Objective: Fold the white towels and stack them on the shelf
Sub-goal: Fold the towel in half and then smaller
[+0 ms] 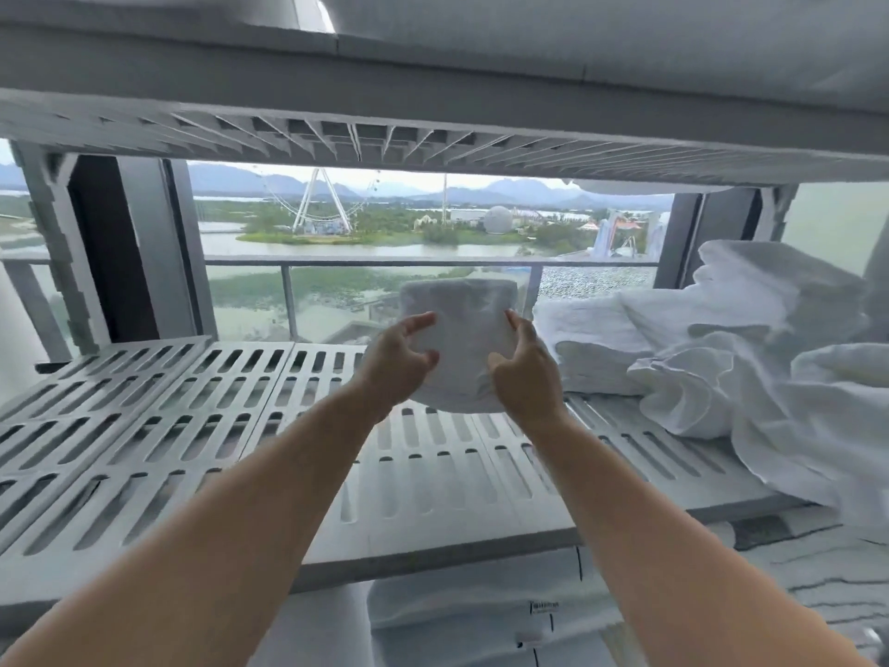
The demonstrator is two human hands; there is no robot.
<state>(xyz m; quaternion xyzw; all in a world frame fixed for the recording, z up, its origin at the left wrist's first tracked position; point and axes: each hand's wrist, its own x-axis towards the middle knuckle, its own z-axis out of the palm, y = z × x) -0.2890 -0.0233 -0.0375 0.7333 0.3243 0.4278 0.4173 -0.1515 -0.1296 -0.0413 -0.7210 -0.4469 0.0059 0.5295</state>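
folded towel (462, 324) between left hand (397, 358), right hand (522, 373)

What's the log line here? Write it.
folded towel: gripped by left hand, right hand | shelf: beneath | unfolded towels: shelf's right

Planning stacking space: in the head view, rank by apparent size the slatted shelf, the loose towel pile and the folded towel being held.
1. slatted shelf, spanning most of the frame.
2. loose towel pile, partly cut off at right.
3. folded towel, clearly smallest.
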